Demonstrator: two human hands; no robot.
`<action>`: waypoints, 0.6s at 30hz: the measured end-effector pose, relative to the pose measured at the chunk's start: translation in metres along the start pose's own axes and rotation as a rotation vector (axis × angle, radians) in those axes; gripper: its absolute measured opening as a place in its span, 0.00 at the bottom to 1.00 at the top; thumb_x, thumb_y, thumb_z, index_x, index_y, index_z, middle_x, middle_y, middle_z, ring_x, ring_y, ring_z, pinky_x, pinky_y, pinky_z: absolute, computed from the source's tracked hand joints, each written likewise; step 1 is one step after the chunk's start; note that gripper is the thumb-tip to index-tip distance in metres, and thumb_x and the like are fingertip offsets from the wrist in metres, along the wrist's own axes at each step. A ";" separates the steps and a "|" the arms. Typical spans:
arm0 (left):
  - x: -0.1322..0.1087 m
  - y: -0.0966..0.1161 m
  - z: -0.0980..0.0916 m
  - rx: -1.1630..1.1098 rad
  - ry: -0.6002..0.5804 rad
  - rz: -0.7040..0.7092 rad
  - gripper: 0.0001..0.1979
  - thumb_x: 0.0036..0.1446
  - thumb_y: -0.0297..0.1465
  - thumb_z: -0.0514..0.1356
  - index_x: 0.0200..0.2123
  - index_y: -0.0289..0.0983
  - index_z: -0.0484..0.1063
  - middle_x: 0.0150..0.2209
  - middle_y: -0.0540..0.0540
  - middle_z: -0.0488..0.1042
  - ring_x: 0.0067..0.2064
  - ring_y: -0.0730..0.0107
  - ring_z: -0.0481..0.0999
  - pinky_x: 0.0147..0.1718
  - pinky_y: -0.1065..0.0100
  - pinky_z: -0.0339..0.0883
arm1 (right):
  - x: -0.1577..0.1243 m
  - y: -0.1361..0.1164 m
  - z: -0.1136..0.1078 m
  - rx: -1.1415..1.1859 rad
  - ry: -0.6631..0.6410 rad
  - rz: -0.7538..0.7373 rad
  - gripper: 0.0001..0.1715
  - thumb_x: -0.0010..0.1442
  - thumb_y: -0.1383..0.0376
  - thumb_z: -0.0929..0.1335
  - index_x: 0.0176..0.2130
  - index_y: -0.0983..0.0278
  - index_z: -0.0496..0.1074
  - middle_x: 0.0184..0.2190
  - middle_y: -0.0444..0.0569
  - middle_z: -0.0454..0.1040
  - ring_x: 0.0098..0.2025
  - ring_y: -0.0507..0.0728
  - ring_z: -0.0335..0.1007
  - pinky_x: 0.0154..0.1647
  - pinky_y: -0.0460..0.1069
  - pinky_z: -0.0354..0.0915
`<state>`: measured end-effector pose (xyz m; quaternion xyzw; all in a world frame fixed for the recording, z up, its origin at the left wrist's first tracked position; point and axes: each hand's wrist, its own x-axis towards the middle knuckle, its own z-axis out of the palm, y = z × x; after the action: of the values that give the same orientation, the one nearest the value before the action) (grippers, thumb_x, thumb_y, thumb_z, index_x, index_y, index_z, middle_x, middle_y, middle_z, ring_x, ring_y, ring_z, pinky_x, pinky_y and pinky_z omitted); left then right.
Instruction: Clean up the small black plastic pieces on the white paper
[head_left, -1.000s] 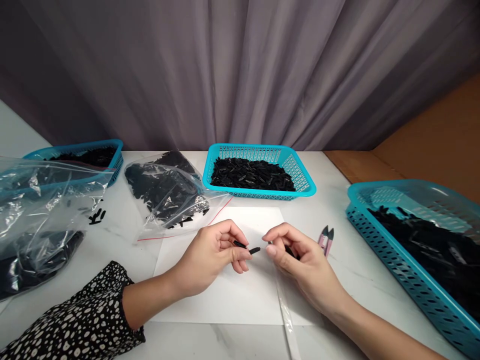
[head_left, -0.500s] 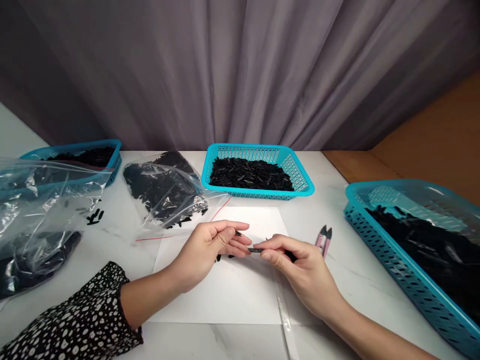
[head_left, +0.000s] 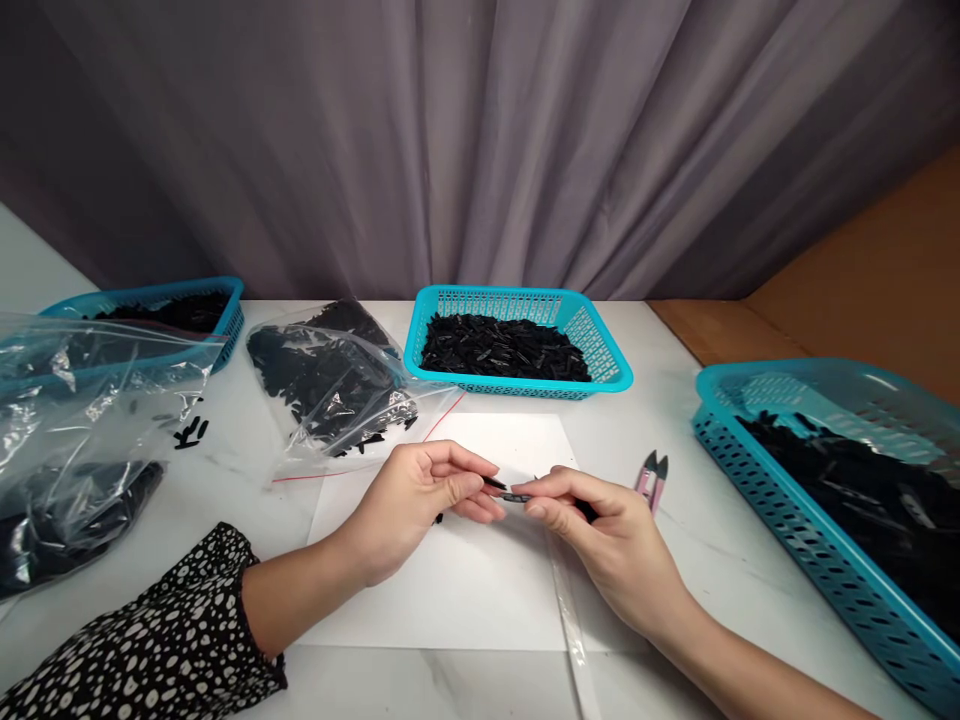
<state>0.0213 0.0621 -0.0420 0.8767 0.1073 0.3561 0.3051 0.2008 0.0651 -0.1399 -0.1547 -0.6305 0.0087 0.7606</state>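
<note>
Over the white sheet (head_left: 465, 600), my left hand (head_left: 420, 505) pinches a thin black piece (head_left: 493, 482) between thumb and forefinger, its other fingers loosely stretched. My right hand (head_left: 607, 525) grips a small narrow black piece (head_left: 514, 498) at its fingertips, just below and touching or nearly touching the first one. Something dark (head_left: 586, 511) shows under the curled fingers of that hand; I cannot make out what. A few black bits (head_left: 439, 519) lie on the sheet, partly hidden behind my left hand.
A turquoise basket (head_left: 519, 384) of black pieces stands behind the sheet, another basket (head_left: 810, 560) at right, a third (head_left: 234, 318) at far left. Clear bags (head_left: 330, 390) of black pieces lie at left. Pink thread snips (head_left: 651, 480) and a clear strip (head_left: 574, 640) lie near my right hand.
The black piece in my left hand now reaches further out from the fingertips, toward the piece in my right hand. Both hands stay nearly in place.
</note>
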 end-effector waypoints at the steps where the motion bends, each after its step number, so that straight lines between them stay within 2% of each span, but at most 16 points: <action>1: 0.000 0.000 0.000 -0.004 0.006 -0.008 0.14 0.58 0.32 0.66 0.40 0.26 0.71 0.35 0.40 0.76 0.36 0.70 0.79 0.36 0.75 0.73 | 0.000 0.001 0.000 -0.003 -0.003 0.005 0.22 0.57 0.50 0.70 0.34 0.67 0.79 0.22 0.50 0.64 0.24 0.49 0.53 0.25 0.45 0.53; 4: -0.001 0.000 0.000 -0.001 0.019 -0.026 0.16 0.57 0.33 0.66 0.40 0.26 0.69 0.36 0.40 0.76 0.36 0.69 0.79 0.36 0.75 0.73 | -0.001 0.001 -0.001 0.041 -0.019 0.031 0.23 0.59 0.50 0.69 0.36 0.69 0.76 0.20 0.47 0.58 0.24 0.48 0.50 0.25 0.45 0.51; 6: -0.002 0.001 0.000 0.015 0.018 -0.019 0.16 0.57 0.34 0.66 0.40 0.27 0.68 0.36 0.39 0.76 0.38 0.68 0.79 0.36 0.75 0.73 | 0.000 0.001 -0.001 0.298 -0.076 0.095 0.20 0.62 0.51 0.68 0.37 0.68 0.70 0.20 0.43 0.54 0.20 0.46 0.45 0.21 0.44 0.45; 8: -0.003 0.003 0.001 0.048 0.013 -0.003 0.16 0.58 0.34 0.65 0.40 0.27 0.67 0.35 0.39 0.76 0.39 0.67 0.79 0.37 0.74 0.73 | 0.002 -0.001 -0.001 0.624 -0.141 0.140 0.18 0.63 0.54 0.66 0.33 0.67 0.63 0.22 0.43 0.56 0.17 0.44 0.42 0.19 0.44 0.40; 10: -0.004 0.005 0.003 0.095 0.012 0.005 0.15 0.60 0.33 0.64 0.40 0.27 0.66 0.33 0.40 0.76 0.39 0.67 0.79 0.36 0.75 0.72 | 0.003 -0.001 0.000 0.748 -0.159 0.147 0.20 0.64 0.55 0.65 0.30 0.68 0.57 0.24 0.44 0.60 0.17 0.43 0.43 0.19 0.44 0.40; 12: -0.005 0.006 0.005 0.146 0.008 0.009 0.13 0.61 0.33 0.62 0.40 0.27 0.66 0.32 0.40 0.76 0.38 0.68 0.79 0.36 0.74 0.72 | 0.004 0.000 0.000 0.676 -0.146 0.176 0.24 0.65 0.53 0.66 0.30 0.68 0.54 0.23 0.43 0.58 0.17 0.43 0.42 0.19 0.44 0.39; 14: -0.007 0.007 0.007 0.183 0.010 0.022 0.13 0.61 0.32 0.62 0.40 0.28 0.65 0.32 0.41 0.75 0.37 0.69 0.79 0.35 0.74 0.72 | 0.004 0.001 0.000 0.543 -0.138 0.206 0.26 0.63 0.50 0.67 0.33 0.67 0.55 0.22 0.41 0.54 0.18 0.43 0.40 0.19 0.43 0.38; 16: -0.008 0.007 0.008 0.205 0.010 0.039 0.13 0.61 0.33 0.62 0.40 0.28 0.65 0.32 0.42 0.75 0.36 0.70 0.78 0.34 0.74 0.72 | 0.002 0.001 0.000 0.349 -0.122 0.134 0.24 0.62 0.49 0.68 0.37 0.67 0.61 0.21 0.40 0.50 0.20 0.45 0.43 0.20 0.43 0.42; 18: -0.009 0.007 0.008 0.223 0.004 0.051 0.13 0.62 0.33 0.61 0.39 0.28 0.65 0.32 0.42 0.74 0.34 0.72 0.77 0.33 0.75 0.71 | 0.000 -0.001 0.000 0.129 -0.098 -0.003 0.21 0.63 0.51 0.68 0.39 0.68 0.67 0.21 0.41 0.49 0.23 0.47 0.46 0.23 0.44 0.47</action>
<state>0.0197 0.0492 -0.0474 0.9068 0.1244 0.3515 0.1964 0.2009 0.0644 -0.1399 -0.1039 -0.6653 0.0556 0.7372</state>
